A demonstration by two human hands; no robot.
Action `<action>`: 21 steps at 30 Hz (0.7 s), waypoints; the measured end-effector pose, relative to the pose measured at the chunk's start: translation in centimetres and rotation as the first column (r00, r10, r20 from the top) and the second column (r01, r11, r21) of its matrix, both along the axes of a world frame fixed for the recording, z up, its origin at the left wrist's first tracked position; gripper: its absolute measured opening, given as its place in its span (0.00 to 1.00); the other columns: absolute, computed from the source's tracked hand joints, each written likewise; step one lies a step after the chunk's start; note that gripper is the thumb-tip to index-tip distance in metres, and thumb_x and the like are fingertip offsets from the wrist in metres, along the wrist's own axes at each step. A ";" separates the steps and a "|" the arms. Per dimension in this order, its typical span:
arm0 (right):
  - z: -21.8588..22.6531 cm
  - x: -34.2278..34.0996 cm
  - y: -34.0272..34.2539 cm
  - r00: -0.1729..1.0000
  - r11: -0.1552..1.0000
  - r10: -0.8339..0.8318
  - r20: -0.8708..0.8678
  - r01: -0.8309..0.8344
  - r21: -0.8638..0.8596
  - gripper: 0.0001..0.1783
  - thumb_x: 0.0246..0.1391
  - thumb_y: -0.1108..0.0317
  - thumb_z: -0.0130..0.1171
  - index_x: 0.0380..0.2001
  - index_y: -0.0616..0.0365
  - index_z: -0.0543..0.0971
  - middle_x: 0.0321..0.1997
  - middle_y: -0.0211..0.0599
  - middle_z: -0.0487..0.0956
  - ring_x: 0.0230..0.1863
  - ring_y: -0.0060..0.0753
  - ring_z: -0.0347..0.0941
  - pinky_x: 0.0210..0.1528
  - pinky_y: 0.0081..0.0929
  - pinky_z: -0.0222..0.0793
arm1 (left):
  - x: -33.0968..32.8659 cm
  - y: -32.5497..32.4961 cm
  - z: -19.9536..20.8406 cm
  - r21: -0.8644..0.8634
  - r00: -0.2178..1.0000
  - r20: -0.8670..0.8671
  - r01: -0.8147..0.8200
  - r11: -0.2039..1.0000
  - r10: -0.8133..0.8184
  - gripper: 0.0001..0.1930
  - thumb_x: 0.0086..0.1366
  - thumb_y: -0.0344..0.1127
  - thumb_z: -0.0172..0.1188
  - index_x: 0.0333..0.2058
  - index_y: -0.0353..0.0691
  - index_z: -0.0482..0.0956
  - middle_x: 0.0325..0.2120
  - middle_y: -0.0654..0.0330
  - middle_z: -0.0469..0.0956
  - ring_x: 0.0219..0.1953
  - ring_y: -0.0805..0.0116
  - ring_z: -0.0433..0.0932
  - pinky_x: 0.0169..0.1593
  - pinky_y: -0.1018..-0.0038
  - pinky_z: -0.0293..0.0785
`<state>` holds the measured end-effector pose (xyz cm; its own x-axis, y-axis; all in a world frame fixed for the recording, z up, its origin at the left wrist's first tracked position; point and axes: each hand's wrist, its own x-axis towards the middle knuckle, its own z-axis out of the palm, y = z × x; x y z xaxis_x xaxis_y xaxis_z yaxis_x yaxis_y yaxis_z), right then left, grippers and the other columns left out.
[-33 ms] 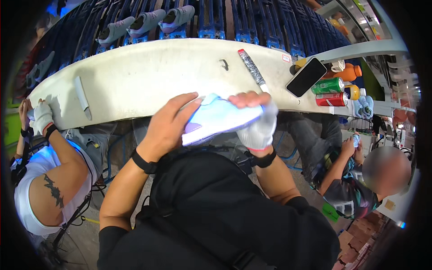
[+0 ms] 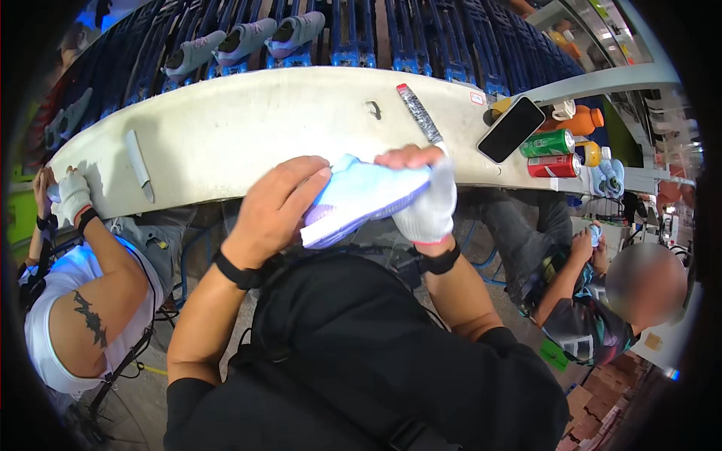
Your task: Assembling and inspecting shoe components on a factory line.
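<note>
A pale blue shoe with a lilac sole (image 2: pixel 365 197) is held between my two hands, over the near edge of the white bench (image 2: pixel 248 113). Bare, my left hand (image 2: pixel 272 210) closes round its left end, thumb and fingers on the upper. At the other end my right hand (image 2: pixel 427 203), in a white glove with bare fingertips, grips the shoe with the fingers over its top. The sole faces me, tilted. Part of the upper is washed out by bright light.
A knife with a wrapped handle (image 2: pixel 418 111), a phone (image 2: pixel 511 129), a green can (image 2: pixel 547 142) and a red can (image 2: pixel 554 165) lie on the bench. Another knife (image 2: pixel 138 165) is at left. Several shoes (image 2: pixel 247 40) sit on the blue rack conveyor beyond. Co-workers sit either side.
The shoe has shifted slightly left and tipped, so more of its sole shows. My right hand has moved a little left with it; both hands keep their hold.
</note>
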<state>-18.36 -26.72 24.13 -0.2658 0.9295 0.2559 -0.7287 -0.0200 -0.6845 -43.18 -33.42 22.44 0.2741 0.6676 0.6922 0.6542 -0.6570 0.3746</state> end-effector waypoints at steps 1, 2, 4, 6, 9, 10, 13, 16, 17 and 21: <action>1.0 0.6 1.0 0.856 0.988 -0.152 0.495 0.140 0.061 0.28 0.83 0.49 0.48 0.43 0.66 0.83 0.48 0.53 0.89 0.51 0.47 0.86 0.59 0.44 0.79 | -0.5 0.1 1.3 0.009 0.998 0.054 0.013 1.000 -0.014 0.28 0.59 0.33 0.74 0.59 0.36 0.83 0.54 0.49 0.84 0.55 0.46 0.85 0.56 0.58 0.85; -0.2 0.9 3.0 0.783 0.946 -0.237 0.575 0.053 0.319 0.26 0.81 0.51 0.52 0.47 0.66 0.84 0.51 0.51 0.89 0.54 0.48 0.85 0.61 0.40 0.79 | -0.9 0.3 2.5 0.018 0.994 0.108 0.026 0.999 -0.028 0.28 0.59 0.36 0.75 0.58 0.36 0.83 0.53 0.49 0.85 0.54 0.45 0.86 0.55 0.57 0.85; 0.8 0.2 4.4 0.708 0.806 -0.277 0.650 -0.197 0.558 0.28 0.80 0.48 0.53 0.46 0.66 0.86 0.56 0.54 0.87 0.59 0.50 0.84 0.69 0.45 0.74 | -1.8 1.2 4.9 0.031 0.997 0.078 0.018 0.999 -0.021 0.32 0.58 0.41 0.79 0.59 0.35 0.82 0.53 0.48 0.84 0.53 0.46 0.85 0.55 0.58 0.84; 1.9 -0.7 4.6 0.670 0.778 -0.185 0.719 -0.347 0.524 0.44 0.56 0.48 0.81 0.67 0.64 0.78 0.69 0.52 0.81 0.71 0.48 0.77 0.78 0.45 0.67 | -1.7 2.4 5.9 -0.225 0.997 0.048 0.071 0.972 -0.061 0.33 0.59 0.45 0.79 0.60 0.36 0.80 0.52 0.48 0.84 0.52 0.45 0.84 0.56 0.58 0.83; 2.7 -4.3 4.4 0.727 0.802 -0.258 0.637 -0.206 0.560 0.43 0.56 0.55 0.80 0.70 0.58 0.74 0.69 0.46 0.81 0.67 0.45 0.80 0.70 0.39 0.73 | -1.0 3.8 5.8 -0.275 0.997 0.067 0.063 0.959 -0.046 0.35 0.59 0.43 0.79 0.62 0.37 0.78 0.53 0.46 0.83 0.54 0.42 0.83 0.57 0.56 0.81; 2.6 -4.8 4.9 0.726 0.800 -0.257 0.638 -0.210 0.562 0.43 0.56 0.55 0.80 0.70 0.58 0.74 0.69 0.46 0.81 0.67 0.45 0.80 0.70 0.39 0.73 | -0.7 4.1 6.1 -0.318 0.997 0.065 0.064 0.946 -0.046 0.35 0.59 0.42 0.80 0.62 0.37 0.78 0.54 0.45 0.83 0.55 0.42 0.83 0.57 0.55 0.81; 1.3 -5.9 5.4 0.773 0.852 -0.191 0.606 -0.176 0.493 0.21 0.76 0.56 0.60 0.60 0.60 0.73 0.68 0.50 0.78 0.66 0.39 0.76 0.73 0.42 0.71 | -0.7 4.2 6.8 -0.449 0.994 0.111 0.040 0.892 0.012 0.36 0.59 0.41 0.80 0.63 0.37 0.75 0.52 0.42 0.85 0.54 0.38 0.84 0.55 0.53 0.82; -1.0 -7.3 5.9 0.970 0.955 -0.092 0.226 0.022 0.295 0.23 0.81 0.49 0.52 0.60 0.58 0.71 0.57 0.41 0.78 0.57 0.34 0.77 0.66 0.39 0.72 | -2.0 5.0 5.5 -0.595 0.988 0.135 0.016 0.803 0.080 0.37 0.59 0.43 0.82 0.62 0.37 0.74 0.44 0.39 0.87 0.48 0.34 0.87 0.52 0.52 0.83; -1.5 -7.5 6.2 0.978 0.962 -0.085 0.192 0.030 0.271 0.24 0.82 0.46 0.48 0.62 0.56 0.70 0.52 0.36 0.74 0.54 0.32 0.75 0.64 0.38 0.73 | -2.4 5.2 4.9 -0.587 0.985 0.145 0.005 0.810 0.099 0.37 0.59 0.45 0.83 0.61 0.36 0.75 0.43 0.38 0.87 0.48 0.34 0.87 0.52 0.52 0.83; -0.2 -7.4 6.5 0.888 0.951 -0.078 0.453 -0.071 0.302 0.25 0.83 0.45 0.48 0.63 0.55 0.70 0.54 0.34 0.74 0.56 0.31 0.74 0.66 0.36 0.70 | -2.8 6.2 5.4 -0.588 0.987 0.118 -0.019 0.809 0.109 0.36 0.59 0.49 0.82 0.58 0.35 0.76 0.40 0.37 0.87 0.46 0.33 0.87 0.49 0.52 0.83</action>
<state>-25.76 -20.21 23.91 -0.4179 0.8276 0.3746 -0.3343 0.2433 -0.9105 -45.95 -27.25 27.79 0.1478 0.9698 0.1940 0.5986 -0.2439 0.7630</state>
